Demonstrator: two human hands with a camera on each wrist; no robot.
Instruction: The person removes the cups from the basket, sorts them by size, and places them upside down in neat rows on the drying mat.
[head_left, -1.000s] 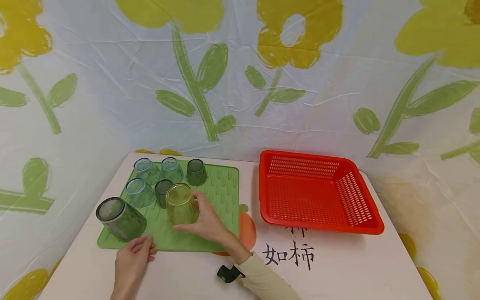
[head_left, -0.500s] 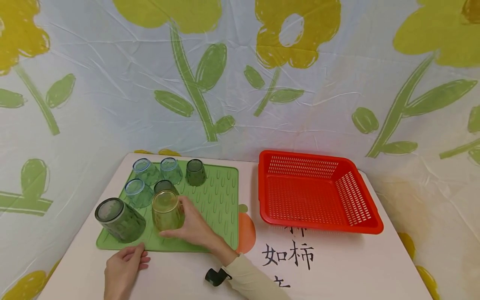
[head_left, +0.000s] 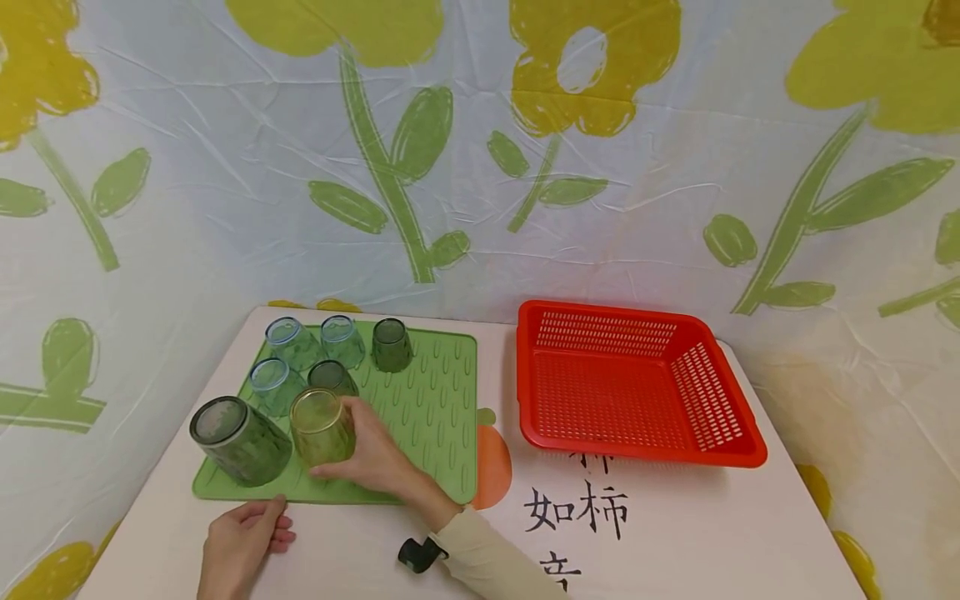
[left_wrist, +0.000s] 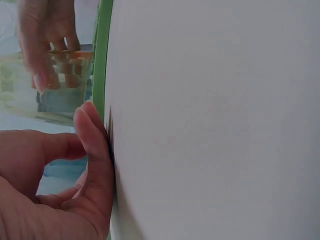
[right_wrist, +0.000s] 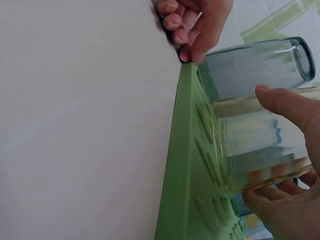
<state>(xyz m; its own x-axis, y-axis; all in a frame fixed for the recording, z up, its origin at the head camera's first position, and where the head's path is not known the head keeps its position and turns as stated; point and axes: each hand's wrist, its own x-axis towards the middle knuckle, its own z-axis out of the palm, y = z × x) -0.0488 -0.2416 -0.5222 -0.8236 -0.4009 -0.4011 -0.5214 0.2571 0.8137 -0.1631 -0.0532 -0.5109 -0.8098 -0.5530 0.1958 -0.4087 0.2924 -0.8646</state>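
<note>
My right hand [head_left: 375, 454] grips a clear yellow glass [head_left: 321, 433] from its right side, thumb at the front and fingers behind. In the right wrist view the wide end of the yellow glass [right_wrist: 260, 145] is right at the green ridged mat [right_wrist: 185, 165]. Beside it on the left stands a large grey-green glass [head_left: 243, 442], narrower end up. My left hand [head_left: 243, 537] rests on the table with loosely curled fingers, fingertips at the mat's front edge; the left wrist view shows the left hand [left_wrist: 75, 185] close up against that edge.
Behind the yellow glass, the green mat [head_left: 442, 417] holds several small glasses: blue-rimmed ones, such as a blue glass [head_left: 279, 387], and a dark glass [head_left: 392, 346]. A red slotted basket [head_left: 525, 375] stands on the table's right side. A flowered cloth [head_left: 480, 150] hangs behind.
My right hand has carried the yellow glass left and toward me, close to the large grey-green glass. My left hand has shifted slightly left and back along the mat's edge.
</note>
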